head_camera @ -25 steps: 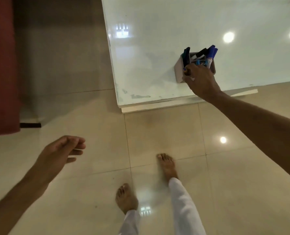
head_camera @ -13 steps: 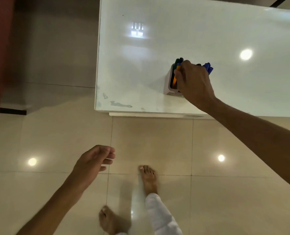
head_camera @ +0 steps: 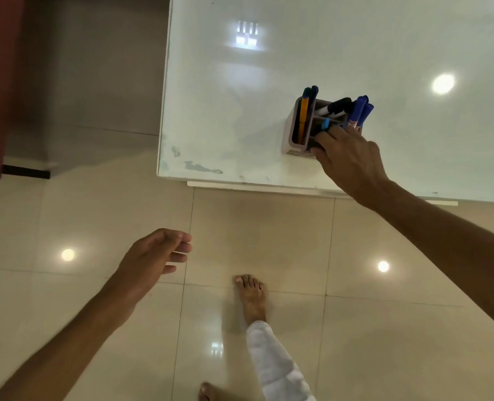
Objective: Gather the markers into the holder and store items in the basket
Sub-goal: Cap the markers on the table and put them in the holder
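**Now: marker holder standing on the white bench**

Nothing printed on the markers (head_camera: 360, 112) is reading clearly; their labels are blurring. The holder (head_camera: 293, 131) is sitting near the front edge of the glossy white bench (head_camera: 225, 111), which is reflecting ceiling lights above beige floor tiles (head_camera: 257, 241). The right hand (head_camera: 351, 160) is covering the holder's near side, fingertips touching it. The left hand (head_camera: 153, 257) is hanging loosely curled, holding nothing.
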